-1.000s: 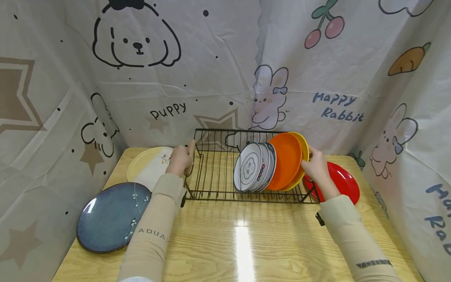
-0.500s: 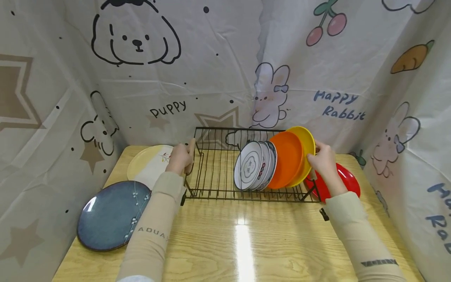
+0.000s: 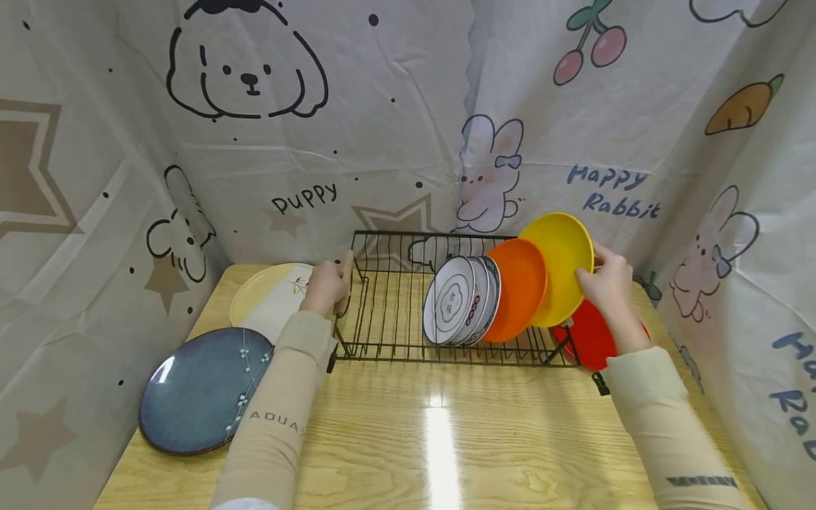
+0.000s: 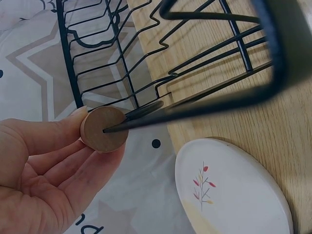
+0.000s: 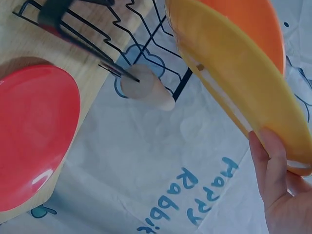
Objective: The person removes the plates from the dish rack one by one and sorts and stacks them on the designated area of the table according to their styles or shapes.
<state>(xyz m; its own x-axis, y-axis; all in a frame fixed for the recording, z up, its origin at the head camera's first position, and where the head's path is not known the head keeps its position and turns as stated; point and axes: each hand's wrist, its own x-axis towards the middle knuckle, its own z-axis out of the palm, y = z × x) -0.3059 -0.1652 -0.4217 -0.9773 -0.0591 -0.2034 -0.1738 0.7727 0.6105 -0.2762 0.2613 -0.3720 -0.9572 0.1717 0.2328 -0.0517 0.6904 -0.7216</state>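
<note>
My right hand [image 3: 608, 280] pinches the right rim of a yellow plate [image 3: 561, 265], which is tilted up at the right end of a black wire dish rack [image 3: 395, 352]. Left of it an orange plate [image 3: 519, 290] leans in the rack, beside several white patterned bowls [image 3: 451, 301]. My left hand [image 3: 326, 287] grips the rack's left end; in the left wrist view its thumb and fingers hold a round wooden handle [image 4: 104, 129]. The right wrist view shows the underside of the yellow plate, with fingers [image 5: 273, 161] at its edge.
A red plate [image 3: 589, 340] lies on the wooden table [image 3: 408, 432] right of the rack, partly behind my right forearm. On the left lie a blue plate [image 3: 200, 393] and a yellow-and-white plate [image 3: 268, 294]. Printed fabric [image 3: 382, 92] surrounds the table.
My right hand has drawn the yellow plate up and to the right, away from the orange plate, so more of its face shows. The left hand keeps its grip on the rack.
</note>
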